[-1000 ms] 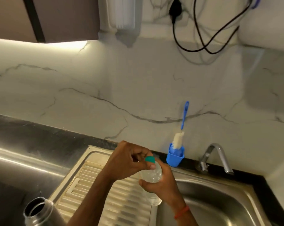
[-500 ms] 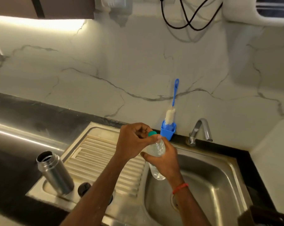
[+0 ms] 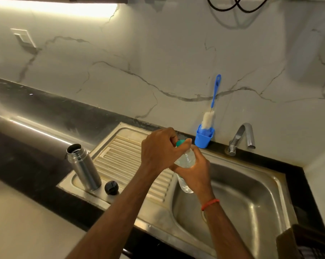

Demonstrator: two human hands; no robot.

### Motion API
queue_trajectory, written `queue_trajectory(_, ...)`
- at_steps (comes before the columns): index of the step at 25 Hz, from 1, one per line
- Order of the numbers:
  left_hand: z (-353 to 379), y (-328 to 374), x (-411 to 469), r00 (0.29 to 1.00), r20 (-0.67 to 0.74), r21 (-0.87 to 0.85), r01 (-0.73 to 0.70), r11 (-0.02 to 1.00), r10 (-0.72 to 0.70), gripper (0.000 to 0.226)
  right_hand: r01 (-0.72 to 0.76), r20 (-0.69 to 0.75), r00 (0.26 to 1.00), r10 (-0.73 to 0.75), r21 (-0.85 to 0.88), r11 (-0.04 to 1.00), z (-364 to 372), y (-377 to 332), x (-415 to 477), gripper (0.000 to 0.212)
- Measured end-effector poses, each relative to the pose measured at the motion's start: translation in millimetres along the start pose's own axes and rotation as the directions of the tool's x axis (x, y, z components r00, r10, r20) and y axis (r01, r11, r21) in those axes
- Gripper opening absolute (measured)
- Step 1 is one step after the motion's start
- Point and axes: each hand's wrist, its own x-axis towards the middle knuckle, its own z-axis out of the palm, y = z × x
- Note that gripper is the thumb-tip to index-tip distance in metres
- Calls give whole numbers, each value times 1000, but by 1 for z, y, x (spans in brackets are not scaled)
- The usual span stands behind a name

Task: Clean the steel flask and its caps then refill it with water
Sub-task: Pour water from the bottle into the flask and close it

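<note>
Your steel sink (image 3: 251, 193) takes up the right of the view, and its ribbed drainboard (image 3: 124, 157) runs off to the left. The steel flask (image 3: 83, 168) stands upright at the drainboard's near left corner with its mouth open. It is probably parked there so it can drain and leave both your hands free.

You hold a clear plastic bottle (image 3: 185, 158) over the edge of the basin, so any spill would fall into the sink. Your right hand (image 3: 194, 172) wraps round the bottle's body to steady it. Your left hand (image 3: 158, 150) comes over the top, fingers curled tight on the green cap (image 3: 180, 143). That looks like a twisting hold, though you cannot tell from here whether the cap is coming off or going on.

The flask's black cap (image 3: 111, 187) sits on the drainboard just beside the flask's base, well apart from your hands.

Against half a second ago, both hands keep the same hold on the bottle. The black cap, then half hidden behind your left forearm, now shows whole.
</note>
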Motion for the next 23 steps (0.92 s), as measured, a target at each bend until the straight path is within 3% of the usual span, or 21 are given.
queue_trajectory(5, -6, -14, -9, 992, 39, -384, 127, 915, -121, 38, -35, 1, 999, 35, 30, 999, -4, 7, -4, 54)
queue_trajectory(7, -6, -32, -15, 991, 107, -401, 113, 909, -76, 31, -68, -5, 998, 68, 56, 996, -7, 12, -5, 55)
queue_trajectory(10, 1, -71, -38, 963, 268, -184, 38, 982, 13, 37, -94, 0, 996, 94, 41, 995, -13, 18, -5, 56)
queue_trajectory(12, 11, -91, -58, 889, 456, 17, 35, 999, -39, 38, -106, -5, 994, 106, 25, 994, -17, 21, -4, 56)
queue_trajectory(14, 24, -106, -80, 812, 577, 87, 53, 995, -94, 37, -123, -9, 992, 123, 14, 992, -19, 24, -3, 58)
queue_trajectory(18, 39, -120, -112, 719, 686, 203, -36, 978, -116, 37, -137, 3, 991, 137, 11, 991, -20, 27, -1, 60)
queue_trajectory(23, 48, -135, -148, 701, 700, 337, -160, 928, -134, 37, -163, 21, 987, 162, 33, 986, -17, 28, 1, 58)
